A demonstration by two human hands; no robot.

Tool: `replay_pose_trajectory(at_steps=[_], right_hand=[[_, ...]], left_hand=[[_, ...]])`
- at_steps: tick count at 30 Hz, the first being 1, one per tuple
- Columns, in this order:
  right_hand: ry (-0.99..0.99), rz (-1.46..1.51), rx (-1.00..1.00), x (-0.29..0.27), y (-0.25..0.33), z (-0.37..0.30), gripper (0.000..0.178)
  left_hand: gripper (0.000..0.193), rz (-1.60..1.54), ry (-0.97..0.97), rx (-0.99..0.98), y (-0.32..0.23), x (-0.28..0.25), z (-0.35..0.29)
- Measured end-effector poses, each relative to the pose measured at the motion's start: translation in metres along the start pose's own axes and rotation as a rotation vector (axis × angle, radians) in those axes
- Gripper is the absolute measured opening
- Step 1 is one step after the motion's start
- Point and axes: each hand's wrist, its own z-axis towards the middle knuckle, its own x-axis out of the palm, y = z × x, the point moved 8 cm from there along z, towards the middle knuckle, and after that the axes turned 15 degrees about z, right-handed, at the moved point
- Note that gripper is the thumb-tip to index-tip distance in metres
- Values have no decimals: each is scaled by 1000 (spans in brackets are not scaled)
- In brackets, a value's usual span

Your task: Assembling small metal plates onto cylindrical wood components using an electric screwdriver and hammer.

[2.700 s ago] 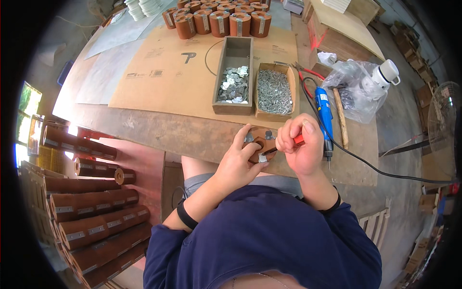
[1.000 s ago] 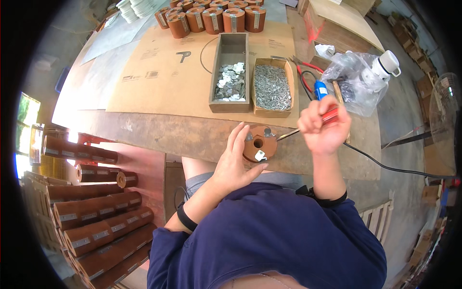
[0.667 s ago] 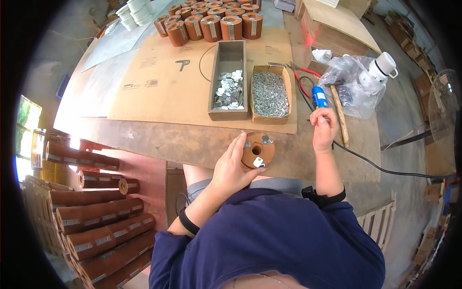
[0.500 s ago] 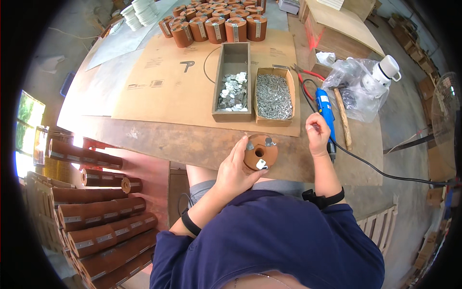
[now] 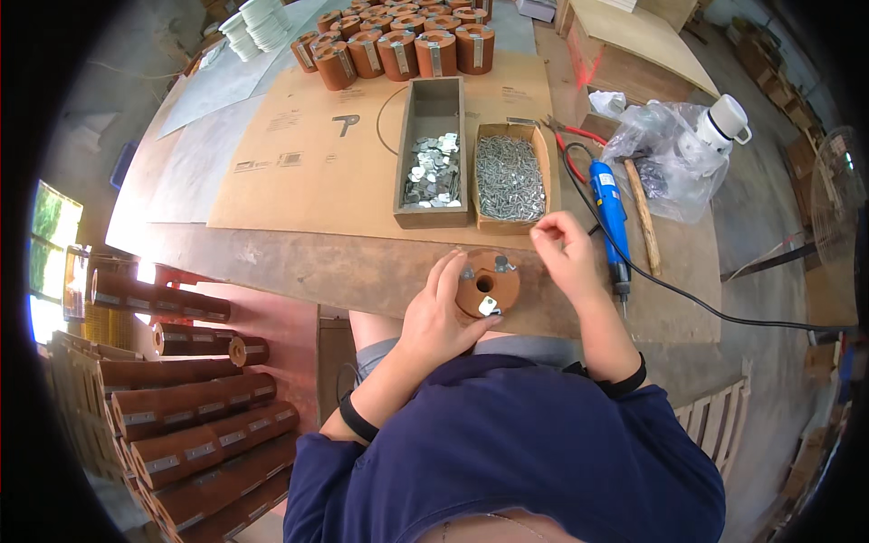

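Observation:
On the table's near edge, a reddish-brown cylinder (image 5: 503, 285) with a round centre hole faces up. My left hand (image 5: 433, 309) is wrapped round its left side. Small metal plates sit near its top rim; the shiny plate (image 5: 488, 305) lies closest to me, by my thumb. My right hand (image 5: 570, 253) hovers to the right of the cylinder, thumb and fingertips pinched together. Whatever is between those fingertips is too small to make out. Just beyond it stands a cardboard box of screws (image 5: 511, 176), beside a grey tray (image 5: 399, 185) holding loose metal plates (image 5: 434, 167).
A blue electric screwdriver (image 5: 608, 204) with a black cord lies right of my right hand, beside a wooden stick (image 5: 643, 217) and red-handled pliers (image 5: 577, 136). Several finished-looking cylinders (image 5: 398, 56) stand at the back. Long brown cylinders (image 5: 195, 403) are stacked at lower left.
My right hand has moved left, from beside the electric screwdriver toward the cylinder and the near side of the screw box. My left hand keeps its hold on the cylinder.

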Motion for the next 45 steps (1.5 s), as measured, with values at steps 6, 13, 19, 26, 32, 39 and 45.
replay_pose_trajectory(at_steps=[6,13,19,26,32,39,45], right_hand=[[248,50,144,39,3,-5,16],[138,9,107,39,1,-16,15],[154,-230,-185,70,0,-35,14],[-78,-27,-7,57,3,-22,24],[-175,64,0,54,-6,-24,20],[-197,89,10,53,-7,-29,19],[-191,82,11,56,-7,-29,18]], left_hand=[[85,181,106,19,2,-3,11],[80,128,103,-69,0,15,4],[72,-142,4,127,-13,12,-8],[69,28,-44,70,-30,-4,-3],[71,134,-60,109,-29,-3,1],[72,106,-80,91,-33,-5,-4],[71,41,-78,104,-32,-6,-4]])
